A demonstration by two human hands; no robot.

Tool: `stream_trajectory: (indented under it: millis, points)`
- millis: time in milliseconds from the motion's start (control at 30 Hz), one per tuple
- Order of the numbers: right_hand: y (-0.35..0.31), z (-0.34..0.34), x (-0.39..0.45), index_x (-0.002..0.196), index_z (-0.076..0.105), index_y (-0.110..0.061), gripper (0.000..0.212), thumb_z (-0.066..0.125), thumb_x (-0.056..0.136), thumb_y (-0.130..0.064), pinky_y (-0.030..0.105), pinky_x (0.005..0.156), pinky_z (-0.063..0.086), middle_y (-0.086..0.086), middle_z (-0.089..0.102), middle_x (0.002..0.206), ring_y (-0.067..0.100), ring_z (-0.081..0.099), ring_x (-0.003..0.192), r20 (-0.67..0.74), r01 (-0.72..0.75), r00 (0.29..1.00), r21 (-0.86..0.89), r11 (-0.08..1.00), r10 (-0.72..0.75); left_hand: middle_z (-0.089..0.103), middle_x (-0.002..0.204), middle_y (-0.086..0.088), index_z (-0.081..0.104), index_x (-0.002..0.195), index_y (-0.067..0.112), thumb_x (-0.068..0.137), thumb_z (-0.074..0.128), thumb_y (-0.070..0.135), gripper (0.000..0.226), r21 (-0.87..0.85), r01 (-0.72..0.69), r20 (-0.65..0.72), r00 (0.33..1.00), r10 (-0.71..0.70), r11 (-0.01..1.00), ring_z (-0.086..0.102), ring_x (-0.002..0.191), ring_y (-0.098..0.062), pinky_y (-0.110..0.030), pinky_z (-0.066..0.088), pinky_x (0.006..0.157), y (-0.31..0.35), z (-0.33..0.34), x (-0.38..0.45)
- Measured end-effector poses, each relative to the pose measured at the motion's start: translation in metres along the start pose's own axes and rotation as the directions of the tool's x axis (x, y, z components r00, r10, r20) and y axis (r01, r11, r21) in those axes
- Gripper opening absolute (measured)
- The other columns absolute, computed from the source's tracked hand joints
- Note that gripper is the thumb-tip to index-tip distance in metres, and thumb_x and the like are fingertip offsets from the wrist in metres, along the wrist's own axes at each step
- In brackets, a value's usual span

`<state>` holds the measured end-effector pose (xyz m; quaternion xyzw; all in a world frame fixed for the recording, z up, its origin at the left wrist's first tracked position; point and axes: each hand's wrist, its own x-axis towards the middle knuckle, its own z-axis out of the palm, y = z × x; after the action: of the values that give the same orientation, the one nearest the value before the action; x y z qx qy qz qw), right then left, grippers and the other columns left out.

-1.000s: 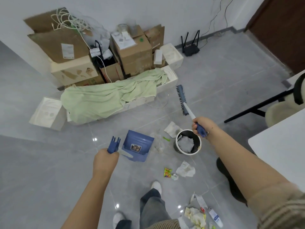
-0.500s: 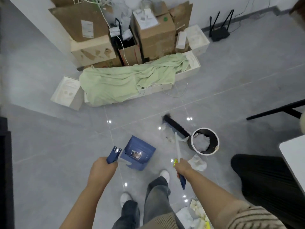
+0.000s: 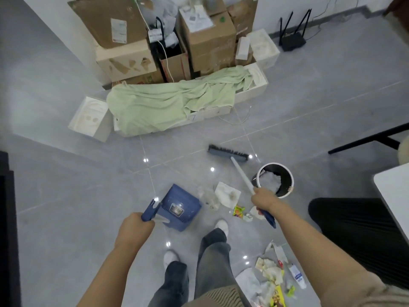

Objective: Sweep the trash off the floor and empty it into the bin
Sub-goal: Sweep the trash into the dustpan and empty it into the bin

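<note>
Left hand (image 3: 135, 227) grips dustpan (image 3: 180, 207) handle | right hand (image 3: 263, 199) grips broom (image 3: 228, 152) | trash (image 3: 228, 193) lies between dustpan and bin (image 3: 275, 179) | advice: draw bristles toward dustpan lip, pan flat on floor.

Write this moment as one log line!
left hand: holds dustpan | right hand: holds broom | trash: on floor | bin: upright

One broom (image 3: 228, 153), one dustpan (image 3: 180, 207), one bin (image 3: 275, 180), two hands, one green cloth (image 3: 172, 103).
</note>
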<state>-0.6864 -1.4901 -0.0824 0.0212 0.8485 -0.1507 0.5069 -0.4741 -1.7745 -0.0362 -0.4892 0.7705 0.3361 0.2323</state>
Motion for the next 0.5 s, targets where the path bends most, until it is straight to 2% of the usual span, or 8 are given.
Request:
stream_trajectory:
  millis: [67, 133, 200, 300, 367, 400, 467, 500]
  points:
    - [0.010, 0.015, 0.010, 0.113, 0.050, -0.004, 0.034, 0.040, 0.080, -0.005, 0.035, 0.058, 0.050, 0.020, 0.051, 0.091, 0.029, 0.053, 0.063, -0.031, -0.021, 0.999, 0.021, 1.000, 0.021, 0.041, 0.053, -0.005, 0.046, 0.062, 0.006, 0.079, 0.053, 0.002, 0.019, -0.011, -0.001, -0.007, 1.000, 0.001, 1.000, 0.035, 0.051, -0.018, -0.025, 0.025, 0.049, -0.009, 0.000, -0.002]
    - [0.023, 0.034, 0.015, 0.128, 0.045, -0.008, 0.041, 0.041, 0.087, -0.005, 0.028, 0.043, 0.045, 0.019, 0.049, 0.099, 0.027, 0.050, 0.057, -0.017, -0.051, 0.998, 0.059, 0.997, 0.052, 0.040, 0.053, -0.006, 0.046, 0.063, 0.006, 0.079, 0.053, 0.002, 0.018, -0.053, -0.004, -0.015, 1.000, 0.003, 0.999, 0.035, 0.052, -0.019, -0.025, 0.026, 0.050, -0.019, 0.002, -0.002]
    - [0.040, 0.061, 0.011, 0.140, 0.036, -0.006, 0.049, 0.040, 0.092, -0.008, 0.024, 0.037, 0.040, 0.019, 0.049, 0.106, 0.023, 0.047, 0.053, 0.016, -0.067, 0.998, 0.069, 0.995, 0.066, 0.041, 0.053, -0.007, 0.049, 0.064, 0.005, 0.080, 0.053, 0.002, 0.016, -0.072, -0.012, -0.009, 1.000, 0.011, 0.997, 0.037, 0.053, -0.019, -0.025, 0.028, 0.051, -0.033, 0.007, -0.006]
    - [0.068, 0.109, -0.014, 0.143, 0.031, -0.005, 0.051, 0.033, 0.092, -0.006, 0.027, 0.047, 0.043, 0.022, 0.052, 0.107, 0.025, 0.053, 0.059, 0.054, -0.123, 0.991, 0.070, 0.990, 0.119, 0.041, 0.053, -0.007, 0.048, 0.063, 0.005, 0.079, 0.054, 0.002, 0.017, -0.097, -0.045, -0.001, 0.999, 0.045, 0.994, 0.037, 0.053, -0.019, -0.026, 0.029, 0.051, -0.049, 0.012, -0.010]
    - [0.088, 0.154, -0.048, 0.141, 0.034, -0.008, 0.049, 0.034, 0.092, -0.006, 0.028, 0.058, 0.048, 0.021, 0.053, 0.116, 0.031, 0.062, 0.084, 0.046, -0.167, 0.985, 0.087, 0.982, 0.164, 0.040, 0.053, -0.007, 0.046, 0.061, 0.006, 0.078, 0.054, 0.001, 0.020, -0.086, -0.119, 0.026, 0.992, 0.122, 0.989, 0.036, 0.052, -0.018, -0.026, 0.028, 0.051, -0.060, 0.014, -0.019]
    - [0.095, 0.170, -0.060, 0.136, 0.038, -0.008, 0.044, 0.034, 0.092, -0.006, 0.029, 0.059, 0.048, 0.019, 0.054, 0.112, 0.030, 0.062, 0.087, 0.062, -0.176, 0.983, 0.084, 0.981, 0.171, 0.039, 0.053, -0.006, 0.044, 0.060, 0.007, 0.078, 0.055, 0.001, 0.022, -0.086, -0.147, 0.022, 0.988, 0.150, 0.985, 0.035, 0.052, -0.018, -0.026, 0.027, 0.051, -0.063, 0.016, -0.018]
    - [0.106, 0.213, -0.100, 0.119, 0.042, -0.007, 0.031, 0.031, 0.090, -0.005, 0.027, 0.048, 0.042, 0.013, 0.049, 0.087, 0.024, 0.053, 0.063, 0.100, -0.210, 0.975, 0.127, 0.969, 0.198, 0.037, 0.055, -0.005, 0.040, 0.057, 0.009, 0.075, 0.056, 0.004, 0.024, -0.052, -0.230, 0.060, 0.971, 0.233, 0.972, 0.031, 0.055, -0.019, -0.027, 0.025, 0.052, -0.079, 0.018, -0.032]
    - [0.109, 0.229, -0.115, 0.118, 0.040, -0.008, 0.030, 0.030, 0.090, -0.004, 0.025, 0.046, 0.039, 0.011, 0.045, 0.079, 0.021, 0.047, 0.055, 0.110, -0.245, 0.967, 0.146, 0.959, 0.230, 0.036, 0.056, -0.005, 0.039, 0.056, 0.010, 0.072, 0.056, 0.007, 0.023, -0.040, -0.254, 0.083, 0.963, 0.257, 0.966, 0.030, 0.057, -0.018, -0.027, 0.025, 0.052, -0.085, 0.019, -0.039]
